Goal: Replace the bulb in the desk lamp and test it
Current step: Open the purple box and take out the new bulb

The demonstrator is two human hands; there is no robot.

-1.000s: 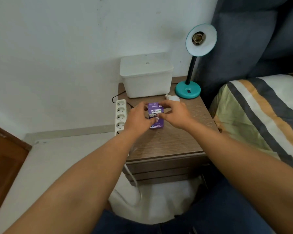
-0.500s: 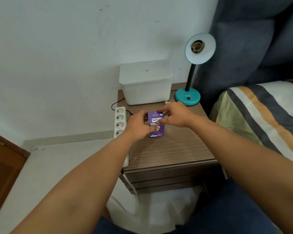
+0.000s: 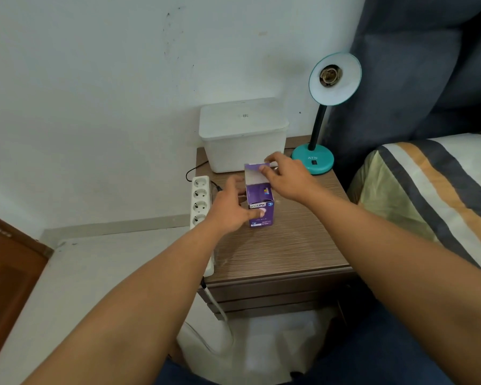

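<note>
A purple bulb box [image 3: 261, 209] stands upright on the wooden nightstand [image 3: 283, 254]. My left hand [image 3: 229, 209] grips its left side. My right hand [image 3: 288, 179] pinches the box's top flap [image 3: 254, 175], which stands lifted open. The teal desk lamp [image 3: 313, 161] stands at the back right of the nightstand, its shade [image 3: 335, 79] turned toward me with an empty socket. The old bulb seen earlier is hidden behind my right hand.
A white lidded bin [image 3: 243, 134] sits at the back of the nightstand against the wall. A white power strip [image 3: 200, 201] hangs along the nightstand's left edge, with cables below. A striped bed [image 3: 439, 190] lies to the right, a brown door [image 3: 6, 268] at far left.
My right hand has pulled the box's top flap up and open. The left hand still holds the box upright. The view has tilted slightly upward.
</note>
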